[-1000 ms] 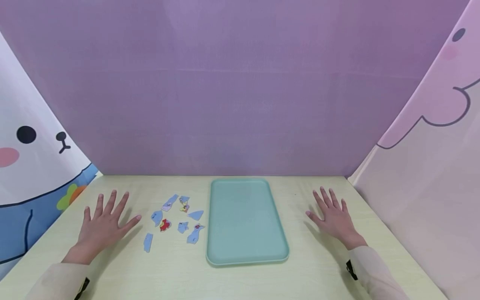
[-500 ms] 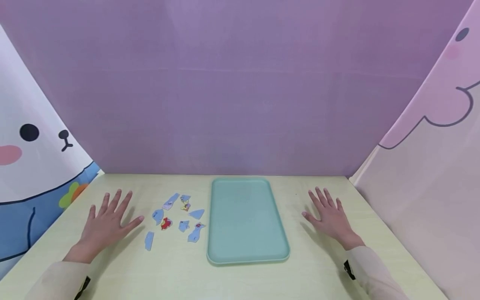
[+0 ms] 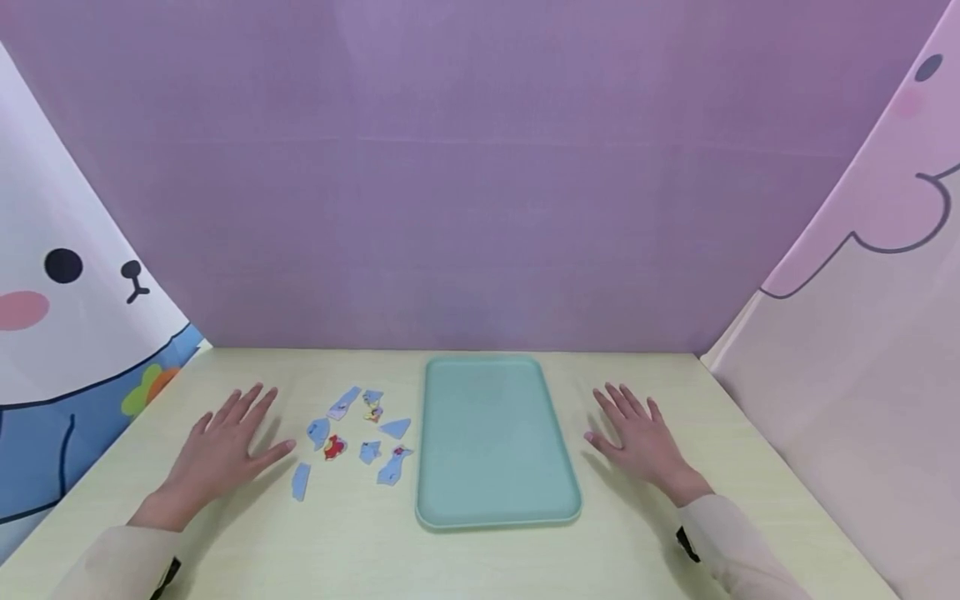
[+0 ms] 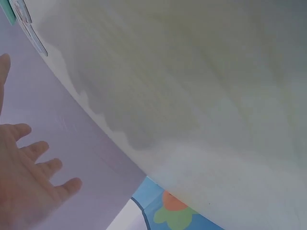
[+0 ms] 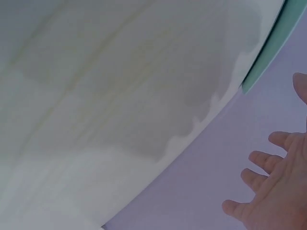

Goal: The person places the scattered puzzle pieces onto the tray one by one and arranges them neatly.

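My left hand [image 3: 221,450] hovers palm down over the left of the table, fingers spread and holding nothing. Just right of its thumb lie several flat, irregular puzzle-like pieces, mostly light blue. Nearest is a narrow blue piece [image 3: 301,482]; others include a red-patterned piece [image 3: 334,447], a rounded blue piece [image 3: 318,432] and a triangular blue piece [image 3: 395,428]. Right of them a pale green tray [image 3: 495,442] lies flat. Beyond its right side my right hand [image 3: 637,442] hovers with extended fingers, also holding nothing. Both wrist views show the fingers apart from the table.
The pale wooden table [image 3: 495,567] ends at a purple backdrop [image 3: 450,183]. Cloth panels with cartoon prints stand on both sides, a white animal [image 3: 82,333] at left and a pink shape [image 3: 892,200] at right.
My right hand has moved left, closer to the tray. The left hand has shifted slightly right toward the pieces, its fingers less widely spread. Pieces and tray lie as before.
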`<state>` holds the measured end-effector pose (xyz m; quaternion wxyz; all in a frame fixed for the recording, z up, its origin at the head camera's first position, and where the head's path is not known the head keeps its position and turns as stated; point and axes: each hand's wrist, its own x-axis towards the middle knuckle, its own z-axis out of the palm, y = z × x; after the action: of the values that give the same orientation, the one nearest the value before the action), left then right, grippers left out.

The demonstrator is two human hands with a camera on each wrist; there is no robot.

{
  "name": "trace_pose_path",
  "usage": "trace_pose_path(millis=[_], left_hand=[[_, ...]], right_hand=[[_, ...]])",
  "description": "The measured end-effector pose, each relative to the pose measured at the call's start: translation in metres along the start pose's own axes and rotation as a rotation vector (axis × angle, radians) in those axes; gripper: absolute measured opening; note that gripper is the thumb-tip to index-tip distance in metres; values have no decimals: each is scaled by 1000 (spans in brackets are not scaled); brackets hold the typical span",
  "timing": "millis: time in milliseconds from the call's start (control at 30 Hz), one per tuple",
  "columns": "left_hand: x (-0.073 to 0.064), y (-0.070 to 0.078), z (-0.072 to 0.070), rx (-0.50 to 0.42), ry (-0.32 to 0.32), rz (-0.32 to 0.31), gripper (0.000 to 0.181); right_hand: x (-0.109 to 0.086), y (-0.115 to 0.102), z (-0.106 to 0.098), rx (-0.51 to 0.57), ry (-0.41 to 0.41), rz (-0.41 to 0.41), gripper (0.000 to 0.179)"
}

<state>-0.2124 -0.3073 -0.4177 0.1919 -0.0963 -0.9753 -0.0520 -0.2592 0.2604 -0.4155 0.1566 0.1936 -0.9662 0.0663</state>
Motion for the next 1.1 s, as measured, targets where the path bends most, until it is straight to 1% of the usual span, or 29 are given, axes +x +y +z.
trace_pose_path(millis=[100, 300, 433, 533, 767, 900, 1100], left_hand=[[0, 2, -1, 15, 0, 16, 86], [-1, 6, -2, 4, -22, 27, 83], [-2, 8, -1, 0, -17, 54, 80], [-4, 10, -2, -15, -24, 71, 78], [-5, 14, -4, -35, -103, 76, 74], [-6, 16, -5, -50, -118, 92, 71], [-6, 18, -6, -77, -126, 119, 65]], right_hand=[[1, -6, 1, 3, 1, -19, 67], [1, -14, 3, 6, -11, -55, 65], [0, -20, 4, 9, -9, -84, 63], [0, -23, 4, 11, 1, -111, 61], [0, -32, 5, 2, 12, -168, 56], [0, -38, 6, 4, -8, -173, 54], [-1, -44, 7, -8, -61, -174, 51]])
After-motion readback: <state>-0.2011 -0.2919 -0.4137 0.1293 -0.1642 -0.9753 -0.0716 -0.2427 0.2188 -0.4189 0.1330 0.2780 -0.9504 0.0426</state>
